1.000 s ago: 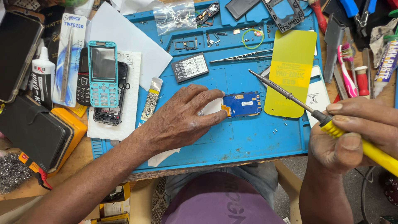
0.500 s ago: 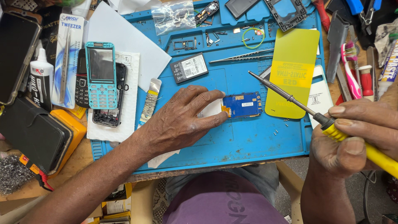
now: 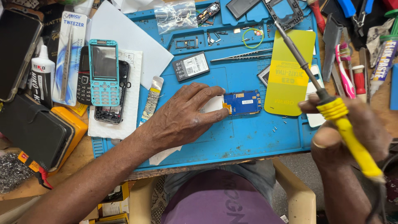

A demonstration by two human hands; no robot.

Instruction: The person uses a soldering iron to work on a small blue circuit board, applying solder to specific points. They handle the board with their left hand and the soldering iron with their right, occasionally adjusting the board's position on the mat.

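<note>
Blue circuit board (image 3: 243,102), centre frame: bared, pinned flat under left hand (image 3: 182,118) with spread grip; soldering iron (image 3: 327,103) in right hand (image 3: 352,137), grip closed, tip raised; soldering apparently pending.

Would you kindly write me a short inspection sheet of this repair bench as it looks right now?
Surface: blue work mat on a wooden bench, loose screws scattered on it.
Job's things: blue circuit board flat on the mat; yellow-handled soldering iron raised, tip above the yellow card.
Clutter: turquoise phone frame, battery, metal tweezers, plastic bag, glue bottle, toothbrush.
Hands: left hand presses down beside the board; right hand grips the iron.
Cables: dark cord at the iron's end.
Surroundings: plastic chair arm, black case.
</note>
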